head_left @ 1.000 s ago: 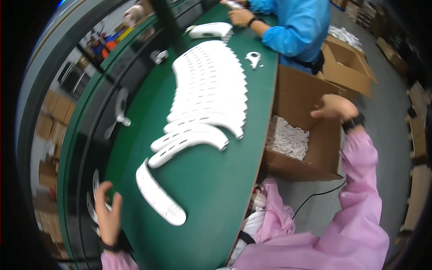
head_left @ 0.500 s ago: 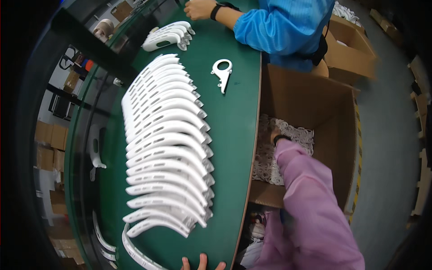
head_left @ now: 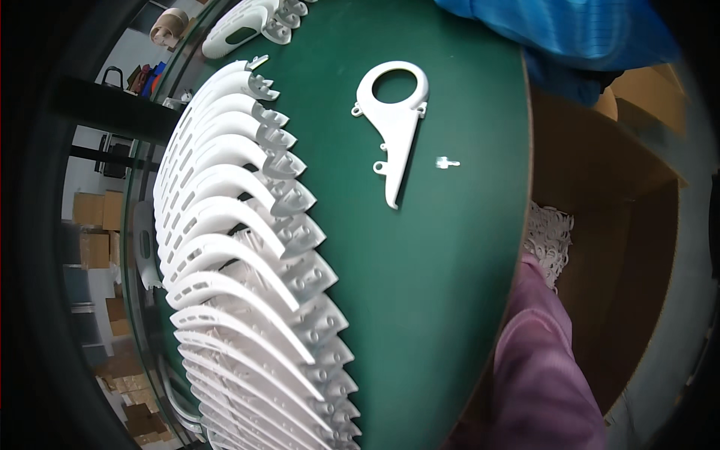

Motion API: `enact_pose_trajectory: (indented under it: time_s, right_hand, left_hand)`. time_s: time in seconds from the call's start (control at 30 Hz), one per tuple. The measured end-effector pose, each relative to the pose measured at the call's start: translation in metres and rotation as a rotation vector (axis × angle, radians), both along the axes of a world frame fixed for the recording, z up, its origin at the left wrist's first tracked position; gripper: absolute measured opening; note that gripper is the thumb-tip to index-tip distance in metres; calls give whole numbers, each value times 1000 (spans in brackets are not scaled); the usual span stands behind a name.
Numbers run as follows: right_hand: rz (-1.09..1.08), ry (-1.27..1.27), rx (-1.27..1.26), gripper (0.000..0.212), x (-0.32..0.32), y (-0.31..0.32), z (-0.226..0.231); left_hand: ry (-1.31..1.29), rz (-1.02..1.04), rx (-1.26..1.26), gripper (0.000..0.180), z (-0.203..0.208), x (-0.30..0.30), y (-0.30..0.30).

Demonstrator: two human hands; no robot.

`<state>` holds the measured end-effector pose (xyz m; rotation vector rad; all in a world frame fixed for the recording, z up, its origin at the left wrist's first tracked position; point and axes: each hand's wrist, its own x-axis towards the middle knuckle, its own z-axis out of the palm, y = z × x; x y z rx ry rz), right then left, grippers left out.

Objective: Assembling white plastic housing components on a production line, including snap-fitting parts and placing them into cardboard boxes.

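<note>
Only the pink sleeve of my right arm (head_left: 540,352) shows. It reaches down past the table's right edge into an open cardboard box (head_left: 630,247), toward a heap of small white plastic parts (head_left: 553,234). The hand itself is hidden below the table edge. My left hand is out of the picture. On the green table (head_left: 450,300) a long overlapping row of curved, slotted white plastic shells (head_left: 240,247) runs down the left side. A flat white part with a ring at one end (head_left: 394,112) lies apart from the row, and a tiny white piece (head_left: 447,162) lies just right of it.
Another person in a blue coat (head_left: 570,30) stands at the far end of the table. A small stack of white shells (head_left: 247,19) lies at the top left. Beyond the table's left edge are stacked cardboard boxes (head_left: 94,225) and a dark frame.
The view has moved closer to the table and further along it. My right arm has reached deeper into the box. My left hand, seen at the near table edge earlier, has left the picture.
</note>
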<state>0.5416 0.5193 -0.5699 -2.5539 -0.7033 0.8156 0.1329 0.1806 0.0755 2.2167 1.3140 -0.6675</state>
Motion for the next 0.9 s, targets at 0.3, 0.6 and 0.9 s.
enact_pose_trajectory:
  time_s: [0.3,0.6,0.9]
  right_hand:
    - [64,16,5,78,-11,5,-11]
    - [166,-1,118,68,76,-11,-2]
    - [109,624,263,59,34,18,0]
  left_hand:
    - [-39,-35,39,47,-2,9,-14]
    - [-139,-30,153,47,-39,-27,22]
    - [-495,408,167,41,22,-46,18]
